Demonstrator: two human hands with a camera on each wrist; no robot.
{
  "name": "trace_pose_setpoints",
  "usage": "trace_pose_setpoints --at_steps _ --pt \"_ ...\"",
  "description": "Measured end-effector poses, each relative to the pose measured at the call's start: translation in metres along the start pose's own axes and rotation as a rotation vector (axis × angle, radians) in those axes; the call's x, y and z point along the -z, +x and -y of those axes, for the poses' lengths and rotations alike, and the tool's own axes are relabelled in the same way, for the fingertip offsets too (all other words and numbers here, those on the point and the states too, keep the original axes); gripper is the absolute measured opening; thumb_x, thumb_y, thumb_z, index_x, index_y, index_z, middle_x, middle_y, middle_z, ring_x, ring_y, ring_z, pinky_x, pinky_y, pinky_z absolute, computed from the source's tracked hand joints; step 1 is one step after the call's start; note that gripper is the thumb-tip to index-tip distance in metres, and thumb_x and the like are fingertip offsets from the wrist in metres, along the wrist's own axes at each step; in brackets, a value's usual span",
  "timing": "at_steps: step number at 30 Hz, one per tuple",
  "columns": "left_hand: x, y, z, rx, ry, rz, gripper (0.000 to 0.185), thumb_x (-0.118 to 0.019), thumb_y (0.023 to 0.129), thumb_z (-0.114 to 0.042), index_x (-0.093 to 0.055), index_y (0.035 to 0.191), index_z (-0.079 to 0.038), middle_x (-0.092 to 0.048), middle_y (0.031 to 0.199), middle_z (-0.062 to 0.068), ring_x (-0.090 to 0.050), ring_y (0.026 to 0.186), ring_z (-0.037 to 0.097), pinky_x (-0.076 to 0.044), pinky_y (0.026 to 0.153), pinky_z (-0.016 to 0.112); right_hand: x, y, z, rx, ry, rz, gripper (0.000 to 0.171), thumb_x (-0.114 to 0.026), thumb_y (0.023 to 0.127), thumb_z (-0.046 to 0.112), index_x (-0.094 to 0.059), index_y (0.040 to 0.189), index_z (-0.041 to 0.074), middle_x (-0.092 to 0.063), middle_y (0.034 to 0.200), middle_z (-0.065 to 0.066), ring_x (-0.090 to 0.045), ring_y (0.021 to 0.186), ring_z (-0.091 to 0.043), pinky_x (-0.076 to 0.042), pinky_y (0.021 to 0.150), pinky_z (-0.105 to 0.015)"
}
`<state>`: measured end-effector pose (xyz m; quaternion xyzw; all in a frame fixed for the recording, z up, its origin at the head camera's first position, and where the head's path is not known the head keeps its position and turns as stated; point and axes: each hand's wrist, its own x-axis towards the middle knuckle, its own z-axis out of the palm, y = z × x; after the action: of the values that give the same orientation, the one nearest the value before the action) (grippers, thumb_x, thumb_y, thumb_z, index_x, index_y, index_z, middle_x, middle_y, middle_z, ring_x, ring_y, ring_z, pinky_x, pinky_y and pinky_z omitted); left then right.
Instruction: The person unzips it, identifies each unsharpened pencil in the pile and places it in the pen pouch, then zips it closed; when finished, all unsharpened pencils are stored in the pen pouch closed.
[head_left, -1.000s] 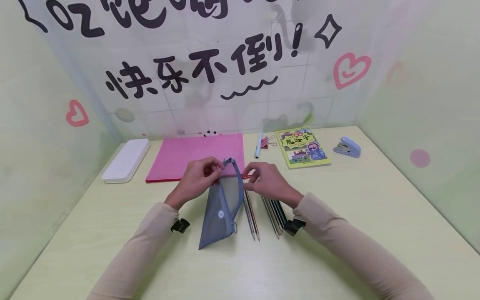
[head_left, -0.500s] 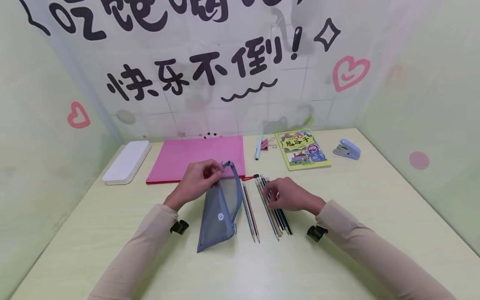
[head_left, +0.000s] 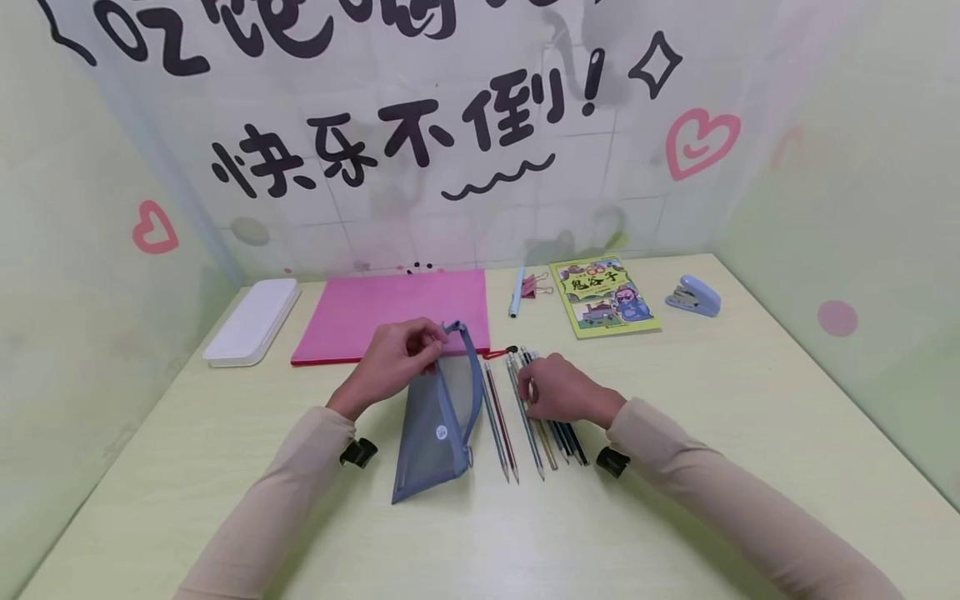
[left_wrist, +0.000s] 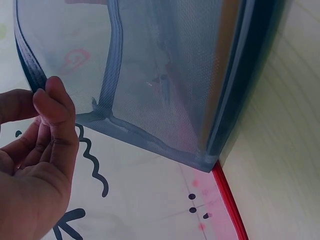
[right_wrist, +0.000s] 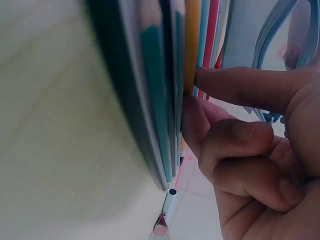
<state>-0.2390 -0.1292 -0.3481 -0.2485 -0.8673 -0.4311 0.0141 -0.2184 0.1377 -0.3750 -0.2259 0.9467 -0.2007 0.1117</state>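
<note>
The blue mesh pencil pouch (head_left: pixel 438 408) is held up on edge near the middle of the desk (head_left: pixel 750 433), its mouth end raised toward the pink folder (head_left: pixel 397 312) at the back. The top rim by the zip is pinched between thumb and forefinger of the left hand (head_left: pixel 393 362); in the left wrist view the thumb (left_wrist: pixel 55 107) is seen pressed against the mesh edge.

Just to the right of the pouch, the pencils (head_left: pixel 525 408) lie side by side in a row, points toward the front edge. The right hand (head_left: pixel 562 390) rests on the row with fingers curled, and in the right wrist view one finger (right_wrist: pixel 240 87) is laid against a yellow pencil (right_wrist: pixel 191 45); whether a pencil is actually gripped cannot be told.

For this step to go well, one pencil, or a small bundle, is best separated from the row and pinched near mid-length so it stays level. The mouth of the pouch should be kept spread and tilted toward the right hand, and the pencil fed in parallel to the zip. The loose neighbours are likely to roll if nudged, so the lift is better made straight up.
</note>
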Motion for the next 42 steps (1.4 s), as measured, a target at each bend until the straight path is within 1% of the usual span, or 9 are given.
trace_pose_setpoints --at_steps 6,13,17,20,23,26,33,38,42 --pt "0.002 0.0 0.0 0.005 -0.018 -0.007 0.01 -0.062 0.098 -0.01 -0.069 0.103 -0.008 -0.067 0.079 0.009 -0.066 0.065 0.018 -0.06 0.062 0.036 -0.002 0.009 0.01 -0.077 -0.036 0.02 0.024 -0.074 0.074 -0.001 -0.072 0.096 0.008 -0.066 0.09 -0.007 -0.053 0.066 -0.016 -0.043 0.055 -0.024" --pt "0.002 0.0 0.001 0.013 -0.008 -0.007 0.01 -0.062 0.098 -0.01 -0.07 0.104 -0.008 -0.068 0.081 0.009 -0.065 0.065 0.017 -0.061 0.064 0.04 -0.002 0.014 0.015 -0.126 0.006 0.008 0.024 -0.074 0.072 -0.001 -0.072 0.093 0.011 -0.065 0.101 -0.009 -0.054 0.077 -0.02 -0.042 0.056 -0.024" --pt "0.001 0.001 0.0 0.014 -0.002 -0.003 0.011 -0.061 0.098 -0.012 -0.069 0.105 -0.007 -0.069 0.082 0.009 -0.065 0.066 0.017 -0.061 0.064 0.038 -0.001 0.013 0.011 -0.14 0.059 -0.015 0.025 -0.076 0.072 0.003 -0.072 0.095 0.012 -0.065 0.108 -0.01 -0.054 0.072 -0.018 -0.043 0.055 -0.024" --pt "0.001 0.001 -0.001 0.012 0.001 -0.001 0.012 -0.061 0.098 -0.012 -0.069 0.105 -0.007 -0.069 0.083 0.009 -0.066 0.066 0.016 -0.061 0.064 0.037 0.002 0.013 0.009 -0.149 0.114 -0.027 0.028 -0.077 0.073 0.005 -0.072 0.1 0.011 -0.067 0.103 -0.009 -0.054 0.065 -0.017 -0.044 0.055 -0.024" --pt "0.001 0.001 -0.001 0.013 -0.004 -0.005 0.012 -0.061 0.098 -0.012 -0.069 0.105 -0.007 -0.068 0.082 0.009 -0.066 0.066 0.017 -0.061 0.064 0.038 0.006 0.012 0.009 -0.14 0.205 -0.057 0.032 -0.078 0.075 0.007 -0.071 0.106 0.011 -0.069 0.087 -0.007 -0.057 0.062 -0.016 -0.045 0.054 -0.025" --pt "0.0 0.0 0.0 0.012 -0.01 -0.005 0.011 -0.061 0.098 -0.012 -0.07 0.104 -0.008 -0.068 0.081 0.009 -0.066 0.066 0.017 -0.061 0.064 0.038 0.009 0.012 0.012 -0.118 0.371 -0.128 0.036 -0.077 0.079 0.008 -0.07 0.114 0.011 -0.071 0.078 -0.008 -0.058 0.061 -0.015 -0.045 0.054 -0.026" --pt "0.0 0.001 -0.001 0.012 -0.022 -0.002 0.01 -0.062 0.097 -0.01 -0.069 0.104 -0.007 -0.069 0.081 0.01 -0.066 0.065 0.017 -0.061 0.064 0.039 0.003 0.017 0.029 -0.086 0.775 -0.304 0.039 -0.072 0.084 0.01 -0.067 0.121 0.02 -0.073 0.08 -0.007 -0.049 0.053 -0.013 -0.038 0.049 -0.024" --pt "0.0 0.003 -0.003 0.014 -0.049 0.007 0.01 -0.062 0.097 -0.01 -0.069 0.104 -0.006 -0.069 0.082 0.012 -0.066 0.066 0.017 -0.061 0.063 0.035 -0.004 0.021 0.043 -0.068 0.892 -0.386 0.041 -0.071 0.086 0.006 -0.065 0.126 0.014 -0.073 0.079 -0.006 -0.045 0.051 -0.013 -0.037 0.048 -0.022" --pt "-0.001 0.002 -0.003 0.014 -0.039 0.006 0.01 -0.062 0.098 -0.011 -0.069 0.104 -0.007 -0.069 0.08 0.01 -0.067 0.065 0.016 -0.061 0.062 0.031 -0.01 0.024 0.053 -0.084 0.898 -0.399 0.039 -0.073 0.087 0.008 -0.065 0.125 0.017 -0.073 0.079 -0.005 -0.048 0.054 -0.013 -0.04 0.05 -0.023"
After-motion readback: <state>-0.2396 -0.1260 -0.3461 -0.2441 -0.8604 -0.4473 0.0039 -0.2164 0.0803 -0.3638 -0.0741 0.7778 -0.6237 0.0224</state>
